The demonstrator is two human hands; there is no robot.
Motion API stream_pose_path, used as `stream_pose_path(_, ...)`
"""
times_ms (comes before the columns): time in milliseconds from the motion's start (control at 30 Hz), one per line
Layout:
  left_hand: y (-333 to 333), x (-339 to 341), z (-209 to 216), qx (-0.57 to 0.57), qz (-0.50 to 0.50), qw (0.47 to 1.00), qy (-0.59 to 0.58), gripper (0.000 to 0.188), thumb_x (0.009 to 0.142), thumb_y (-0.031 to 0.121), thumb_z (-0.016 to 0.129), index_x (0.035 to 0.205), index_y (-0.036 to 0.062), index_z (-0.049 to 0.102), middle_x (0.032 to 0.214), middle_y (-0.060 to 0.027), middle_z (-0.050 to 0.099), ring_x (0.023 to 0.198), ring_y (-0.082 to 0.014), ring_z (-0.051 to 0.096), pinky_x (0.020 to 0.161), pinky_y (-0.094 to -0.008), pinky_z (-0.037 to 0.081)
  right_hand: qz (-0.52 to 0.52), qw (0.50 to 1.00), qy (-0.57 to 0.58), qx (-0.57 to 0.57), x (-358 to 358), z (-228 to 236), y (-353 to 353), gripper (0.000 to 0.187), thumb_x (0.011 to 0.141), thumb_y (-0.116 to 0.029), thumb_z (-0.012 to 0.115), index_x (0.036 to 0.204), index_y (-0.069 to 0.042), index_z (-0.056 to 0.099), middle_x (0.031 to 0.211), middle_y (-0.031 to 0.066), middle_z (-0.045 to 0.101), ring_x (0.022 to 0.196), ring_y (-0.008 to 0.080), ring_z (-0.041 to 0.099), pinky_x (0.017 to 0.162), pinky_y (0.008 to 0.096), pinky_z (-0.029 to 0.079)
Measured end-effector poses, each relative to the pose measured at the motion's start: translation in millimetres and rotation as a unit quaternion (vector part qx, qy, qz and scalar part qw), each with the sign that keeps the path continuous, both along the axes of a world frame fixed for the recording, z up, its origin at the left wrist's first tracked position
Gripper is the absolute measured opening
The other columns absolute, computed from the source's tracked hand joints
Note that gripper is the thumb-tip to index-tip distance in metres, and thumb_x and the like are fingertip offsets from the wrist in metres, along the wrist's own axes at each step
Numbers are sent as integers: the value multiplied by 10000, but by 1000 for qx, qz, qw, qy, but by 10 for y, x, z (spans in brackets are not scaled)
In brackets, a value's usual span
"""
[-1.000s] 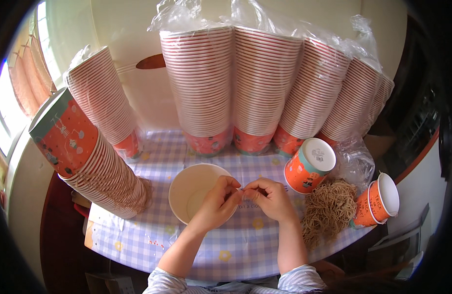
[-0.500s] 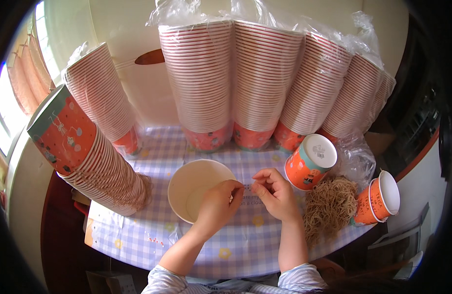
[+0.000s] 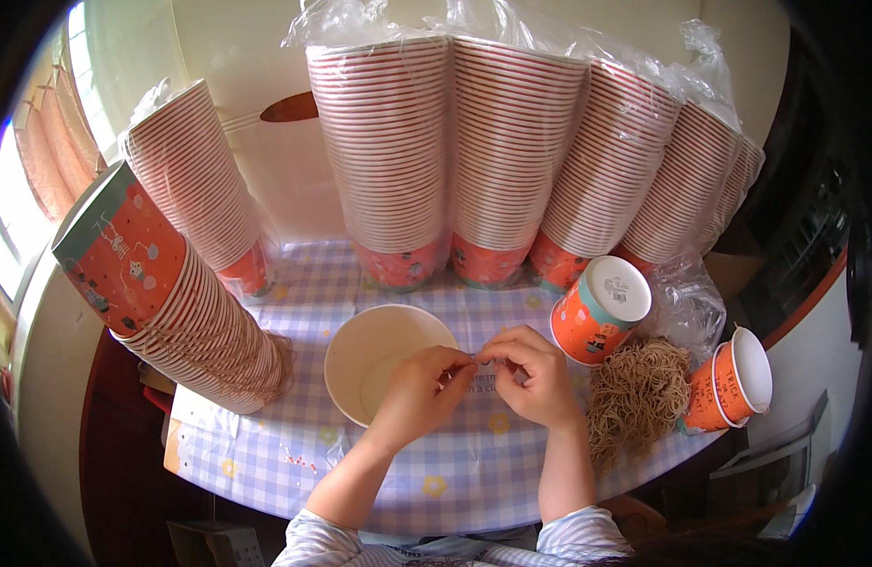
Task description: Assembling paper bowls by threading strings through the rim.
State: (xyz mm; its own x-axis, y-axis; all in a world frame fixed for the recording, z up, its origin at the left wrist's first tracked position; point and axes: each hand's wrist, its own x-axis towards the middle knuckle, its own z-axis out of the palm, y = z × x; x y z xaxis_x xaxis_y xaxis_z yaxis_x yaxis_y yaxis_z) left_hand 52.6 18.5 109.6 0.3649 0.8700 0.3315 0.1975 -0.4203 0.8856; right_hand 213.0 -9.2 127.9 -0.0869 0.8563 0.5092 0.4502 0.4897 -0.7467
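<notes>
Cream bowl (image 3: 365,364) sits mid-frame on cloth-covered bench (image 3: 266,484). Left hand (image 3: 422,389) overlaps its right side, right hand (image 3: 538,383) just beyond; both curled, fingertips nearly meeting, whether grasping anything cannot tell. Step looks like fine fingertip work; next move seems to call for steadiness.

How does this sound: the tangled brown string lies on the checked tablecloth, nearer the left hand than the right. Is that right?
Not quite, the hand is wrong: the head view shows the tangled brown string on the checked tablecloth, nearer the right hand than the left hand.
</notes>
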Motion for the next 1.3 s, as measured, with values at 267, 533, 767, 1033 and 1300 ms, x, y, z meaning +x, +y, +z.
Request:
stream_pose_path(267, 50, -78, 40, 6, -19, 999, 31, 129, 791, 105, 602, 863, 1, 632, 696, -126, 622, 561, -188, 589, 531, -284, 458, -16, 989, -124, 83, 7, -62, 71, 126, 698, -2, 651, 819, -21, 621, 825, 75, 590, 713, 198, 589, 591, 281, 488)
stream_pose_path(533, 119, -142, -67, -36, -22, 999, 7, 104, 813, 96, 546, 812, -6, 568, 698, -95, 635, 625, -176, 619, 568, -273, 466, -50, 988, -131, 64, -52, -11, 22, 100, 643, -52, 649, 706, -82, 577, 798, 19, 574, 703, 206, 582, 577, 303, 484)
stream_pose_path(767, 167, -236, -38, -128, -59, 989, -40, 59, 840, 57, 536, 830, -1, 533, 799, -77, 618, 766, -132, 612, 676, -242, 470, -7, 987, -157, 42, -74, 13, -34, 105, 597, -52, 650, 688, -93, 617, 876, 44, 571, 726, 203, 582, 568, 291, 487)
stream_pose_path(1033, 197, -259, -68, -88, -49, 995, -15, 75, 780, 17, 605, 810, 12, 537, 784, -57, 616, 774, -124, 598, 683, -238, 464, 28, 974, -224, 29, -229, 13, -51, 143, 585, -135, 734, 700, -123, 649, 949, 34, 558, 817, 223, 541, 679, 318, 474)
stream_pose_path(1300, 188, -213, -35, -30, -8, 998, 63, 137, 755, 109, 639, 814, 14, 560, 747, -99, 631, 698, -207, 629, 610, -300, 479, -9, 995, -55, -82, -171, -161, 94, 313, 694, -88, 705, 951, -58, 528, 808, 56, 597, 574, 156, 498, 545, 272, 431)
